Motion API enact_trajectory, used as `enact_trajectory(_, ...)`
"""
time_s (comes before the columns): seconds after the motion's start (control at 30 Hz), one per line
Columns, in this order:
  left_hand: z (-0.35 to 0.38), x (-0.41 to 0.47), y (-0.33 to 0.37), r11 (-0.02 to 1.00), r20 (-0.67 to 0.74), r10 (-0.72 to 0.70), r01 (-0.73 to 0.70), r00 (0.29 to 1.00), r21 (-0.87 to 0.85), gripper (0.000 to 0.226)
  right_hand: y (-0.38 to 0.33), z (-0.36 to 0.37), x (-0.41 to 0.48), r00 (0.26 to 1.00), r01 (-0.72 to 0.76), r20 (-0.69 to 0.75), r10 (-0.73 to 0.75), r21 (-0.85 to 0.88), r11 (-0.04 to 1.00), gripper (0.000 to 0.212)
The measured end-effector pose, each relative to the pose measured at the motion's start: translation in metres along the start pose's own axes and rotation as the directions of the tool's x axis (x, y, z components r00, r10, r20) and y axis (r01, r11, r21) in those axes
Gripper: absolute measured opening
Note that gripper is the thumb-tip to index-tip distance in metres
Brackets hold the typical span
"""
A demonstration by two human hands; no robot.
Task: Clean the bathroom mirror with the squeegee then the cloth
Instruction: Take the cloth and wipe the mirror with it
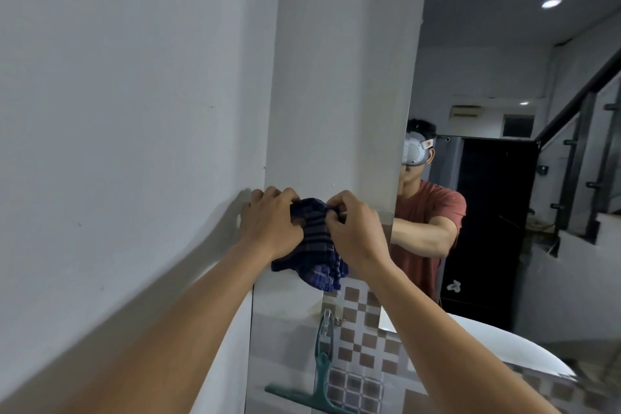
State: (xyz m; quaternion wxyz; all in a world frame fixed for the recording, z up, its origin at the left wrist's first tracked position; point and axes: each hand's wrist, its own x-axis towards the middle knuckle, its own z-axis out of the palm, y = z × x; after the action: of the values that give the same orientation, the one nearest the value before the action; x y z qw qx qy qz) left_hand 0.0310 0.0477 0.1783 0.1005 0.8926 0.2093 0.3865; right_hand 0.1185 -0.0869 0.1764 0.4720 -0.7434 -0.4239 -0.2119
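Note:
Both hands grip a dark blue checked cloth (314,245) against the wall just left of the mirror (497,77). My left hand (268,222) clutches the cloth's upper left part. My right hand (353,228) pinches its upper right edge, close to a small peg on the wall. The cloth's lower part hangs loose below the hands. A green squeegee (319,376) hangs or leans upright on the wall below, blade at the bottom, with no hand on it. The mirror reflects a person in a red shirt with arms stretched forward.
A white wall fills the left side. Brown and white checked tiles (363,346) cover the wall under the mirror. The rim of a white basin (497,346) curves at the lower right. The mirror reflects a dark doorway and a stair railing.

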Motion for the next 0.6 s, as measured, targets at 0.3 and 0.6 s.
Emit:
enact_trajectory(0.3, -0.032, -0.008, 0.026, 0.919, 0.171, 0.171, -0.095, 0.97, -0.381, 0.021, 0.009, -0.078, -0.023, 0.99, -0.137, 0.077, 0.12, 0.274, 0.952, 0.01)
enact_trajectory(0.6, -0.055, -0.002, 0.103, 0.828, 0.317, 0.363, -0.147, 0.876, -0.542, 0.012, 0.007, -0.163, -0.042, 0.994, -0.094, -0.052, 0.098, 0.075, 0.993, 0.013)
